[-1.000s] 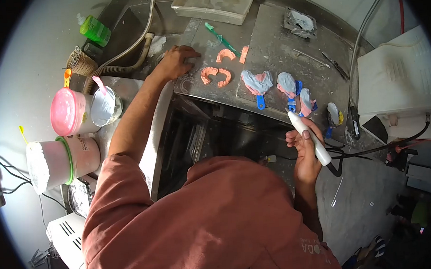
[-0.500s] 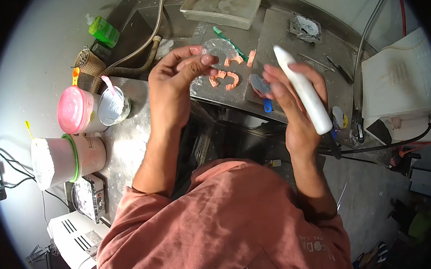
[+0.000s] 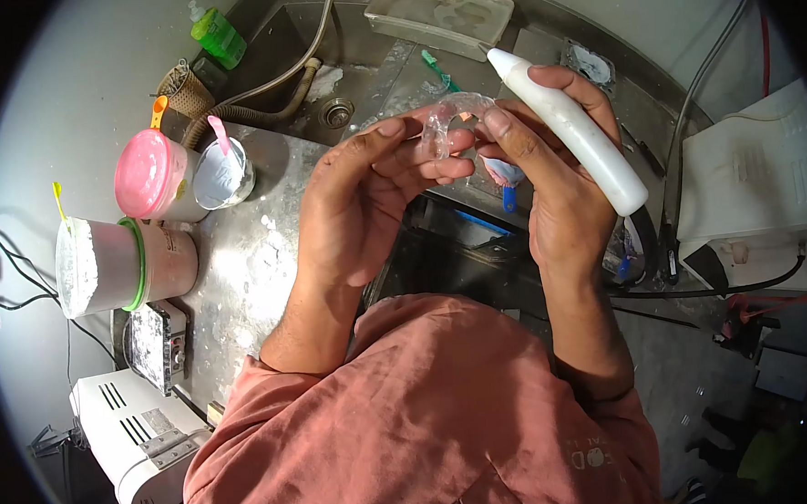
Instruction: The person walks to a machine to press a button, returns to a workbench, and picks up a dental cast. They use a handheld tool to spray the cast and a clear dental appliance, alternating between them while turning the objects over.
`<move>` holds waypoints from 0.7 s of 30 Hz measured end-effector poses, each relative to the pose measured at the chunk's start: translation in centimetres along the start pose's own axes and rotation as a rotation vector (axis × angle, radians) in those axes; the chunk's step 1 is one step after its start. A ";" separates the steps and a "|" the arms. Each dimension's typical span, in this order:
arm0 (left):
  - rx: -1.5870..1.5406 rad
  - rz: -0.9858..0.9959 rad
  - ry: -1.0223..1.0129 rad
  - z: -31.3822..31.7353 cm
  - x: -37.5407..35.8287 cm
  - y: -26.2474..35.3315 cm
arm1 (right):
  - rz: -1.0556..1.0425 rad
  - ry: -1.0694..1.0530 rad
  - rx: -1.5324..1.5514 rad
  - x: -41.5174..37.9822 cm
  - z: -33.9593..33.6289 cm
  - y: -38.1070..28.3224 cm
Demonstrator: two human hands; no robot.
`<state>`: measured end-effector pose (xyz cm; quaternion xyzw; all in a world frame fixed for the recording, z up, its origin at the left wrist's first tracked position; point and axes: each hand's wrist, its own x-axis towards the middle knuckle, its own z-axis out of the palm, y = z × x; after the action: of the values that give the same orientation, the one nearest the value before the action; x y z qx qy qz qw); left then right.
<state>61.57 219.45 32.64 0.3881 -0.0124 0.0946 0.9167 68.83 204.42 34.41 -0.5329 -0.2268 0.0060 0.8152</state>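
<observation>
A clear, arch-shaped plastic piece is held between both hands. My left hand has its fingers round the left side of it, thumb on the near edge. My right hand pinches its right end with the thumb and also holds a white pen-like handpiece, whose thin tip points up and left. Just below the fingers, on the bench, lies a blue-handled item with a grey and pink mass. The hands cover most of the bench behind them.
A green toothbrush and a clear tray lie beyond the hands. Pink and white tubs, plus a bowl of white material, stand at left. A hose runs by the sink. A white machine is at right.
Both hands have come together, and my right hand has taken hold of the clear piece's right end. The piece has turned upright into an arch. The camera view has shifted slightly.
</observation>
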 end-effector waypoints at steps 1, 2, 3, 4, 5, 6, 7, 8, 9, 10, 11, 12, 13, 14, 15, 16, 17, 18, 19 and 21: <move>-0.053 -0.051 -0.006 -0.1 0.1 -0.1 | -0.003 0.005 -0.010 0.1 -0.1 -0.1; -0.107 -0.104 -0.011 -0.2 0.3 -0.2 | -0.005 0.009 -0.011 0.0 -0.1 -0.1; -0.107 -0.109 -0.015 -0.2 0.4 -0.3 | -0.018 0.011 -0.004 -0.1 -0.2 0.0; -0.143 -0.137 -0.024 -0.3 0.5 -0.4 | -0.031 0.014 0.004 -0.2 -0.3 0.1; -0.179 -0.166 -0.033 -0.3 0.6 -0.6 | -0.031 0.023 0.001 -0.2 -0.5 0.2; -0.180 -0.175 -0.036 -0.2 0.7 -0.7 | -0.098 0.033 -0.072 -0.1 -0.6 0.3; -0.175 -0.192 -0.033 -0.2 0.8 -0.8 | -0.164 0.042 -0.145 -0.1 -0.8 0.4; -0.169 -0.209 -0.029 -0.1 0.9 -1.0 | -0.163 0.052 -0.149 -0.2 -0.9 0.3; -0.169 -0.219 -0.032 -0.1 0.9 -1.2 | -0.184 0.056 -0.196 -0.2 -0.9 0.2; -0.163 -0.226 -0.050 0.0 1.0 -1.3 | -0.205 0.060 -0.243 -0.2 -1.0 0.0; -0.157 -0.232 -0.068 0.1 1.0 -1.5 | -0.205 0.067 -0.245 -0.2 -1.1 -0.2; -0.156 -0.239 -0.071 -0.1 1.1 -1.6 | -0.221 0.060 -0.297 -0.3 -1.2 -0.3; -0.192 -0.258 -0.090 -0.4 1.2 -1.7 | -0.237 0.052 -0.350 -0.4 -1.3 -0.4; -0.228 -0.277 -0.108 -0.6 1.2 -1.8 | -0.236 0.057 -0.351 -0.4 -1.3 -0.5; -0.228 -0.281 -0.110 -0.6 1.2 -1.9 | -0.249 0.058 -0.364 -0.5 -1.3 -0.6; -0.277 -0.283 -0.127 -0.5 1.2 -2.0 | -0.263 0.057 -0.375 -0.5 -1.2 -0.6; -0.326 -0.285 -0.145 -0.5 1.1 -2.0 | -0.264 0.059 -0.374 -0.5 -1.2 -0.7; -0.325 -0.286 -0.146 -0.4 1.1 -2.1 | -0.256 0.050 -0.383 -0.6 -1.2 -0.8; -0.359 -0.314 -0.112 -0.4 1.1 -2.1 | -0.249 0.041 -0.393 -0.6 -1.1 -0.8; -0.392 -0.342 -0.081 -0.4 1.2 -2.0 | -0.239 0.030 -0.378 -0.7 -1.3 -0.6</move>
<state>63.11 218.55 31.02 0.2031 -0.0012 -0.0815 0.9758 68.60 202.85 34.28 -0.6457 -0.2733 -0.1411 0.6989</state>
